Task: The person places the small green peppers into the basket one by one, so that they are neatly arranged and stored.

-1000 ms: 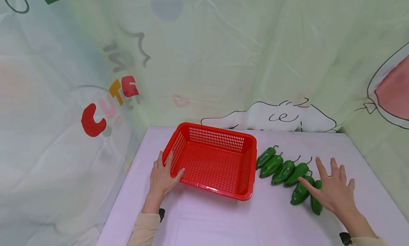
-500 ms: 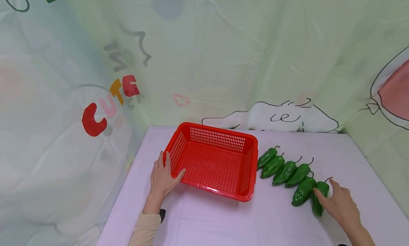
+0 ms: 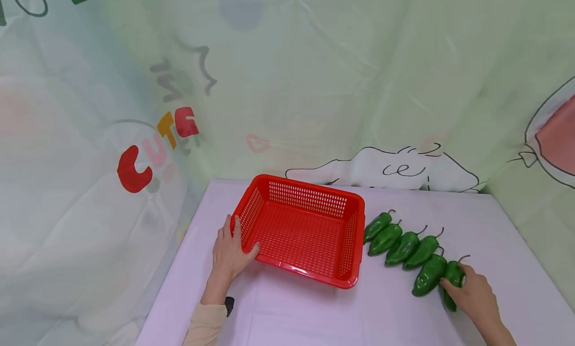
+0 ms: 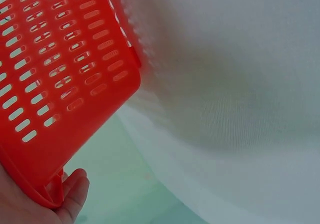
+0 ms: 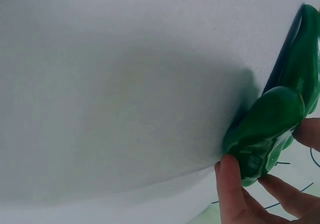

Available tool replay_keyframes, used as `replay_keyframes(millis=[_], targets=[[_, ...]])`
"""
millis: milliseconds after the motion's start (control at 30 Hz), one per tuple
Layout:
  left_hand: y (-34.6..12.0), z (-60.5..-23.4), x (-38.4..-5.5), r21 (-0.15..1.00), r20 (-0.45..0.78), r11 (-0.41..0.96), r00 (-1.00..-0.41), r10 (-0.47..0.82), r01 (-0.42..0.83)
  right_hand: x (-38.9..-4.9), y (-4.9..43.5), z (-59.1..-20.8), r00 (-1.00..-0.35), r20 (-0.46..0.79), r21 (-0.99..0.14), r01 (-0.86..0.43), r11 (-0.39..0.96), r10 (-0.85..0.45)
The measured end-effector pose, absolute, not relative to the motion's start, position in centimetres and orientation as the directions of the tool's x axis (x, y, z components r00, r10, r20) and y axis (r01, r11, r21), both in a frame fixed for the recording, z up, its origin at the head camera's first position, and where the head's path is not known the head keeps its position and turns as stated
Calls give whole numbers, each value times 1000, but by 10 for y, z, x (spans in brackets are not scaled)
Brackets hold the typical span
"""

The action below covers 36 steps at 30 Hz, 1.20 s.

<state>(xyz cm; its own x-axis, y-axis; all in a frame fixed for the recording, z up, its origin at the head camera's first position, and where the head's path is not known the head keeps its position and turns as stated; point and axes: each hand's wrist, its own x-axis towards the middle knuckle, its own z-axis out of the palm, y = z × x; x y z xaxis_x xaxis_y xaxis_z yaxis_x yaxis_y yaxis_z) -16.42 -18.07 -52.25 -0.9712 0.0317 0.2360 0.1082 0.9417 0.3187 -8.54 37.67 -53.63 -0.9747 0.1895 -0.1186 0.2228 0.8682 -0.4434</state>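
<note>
A red perforated plastic basket [image 3: 310, 277] stands on the table, its open top facing up. My left hand [image 3: 230, 255] grips its left front corner, thumb at the front rim and fingers over the left rim. The left wrist view shows those fingers curled about the rim of the slotted basket wall [image 4: 75, 112]. On the right, several green peppers with stems lie in a slanting row. My right hand [image 3: 478, 295] pinches the nearest one, a green pepper [image 3: 454, 272], between thumb and fingers. In the right wrist view, fingertips press both sides of this green pepper [image 5: 267, 121].
Close beside the held pepper lies another green pepper [image 3: 430, 274]. The farthest pepper [image 3: 378, 226] lies right beside the basket's right wall. A pale cloth covers the table [image 3: 314, 316]. Behind and to the left hangs a printed curtain [image 3: 278, 86].
My right hand, spread above the peppers at first, has come down to the nearest pepper and closed its fingers on it. The left hand stays at the basket's corner.
</note>
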Motion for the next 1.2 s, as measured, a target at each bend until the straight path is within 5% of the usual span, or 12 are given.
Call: replay_keyframes(millis=[600,1200], targets=[[-178,-519,-164,324,234,940,-972,31,108,-87,382,-528,-941,-166,-470,338,815,295],[-180,-520,-164,330,221,938,-975,28,102,-106,367,-487,-969,-82,-537,240,809,233]])
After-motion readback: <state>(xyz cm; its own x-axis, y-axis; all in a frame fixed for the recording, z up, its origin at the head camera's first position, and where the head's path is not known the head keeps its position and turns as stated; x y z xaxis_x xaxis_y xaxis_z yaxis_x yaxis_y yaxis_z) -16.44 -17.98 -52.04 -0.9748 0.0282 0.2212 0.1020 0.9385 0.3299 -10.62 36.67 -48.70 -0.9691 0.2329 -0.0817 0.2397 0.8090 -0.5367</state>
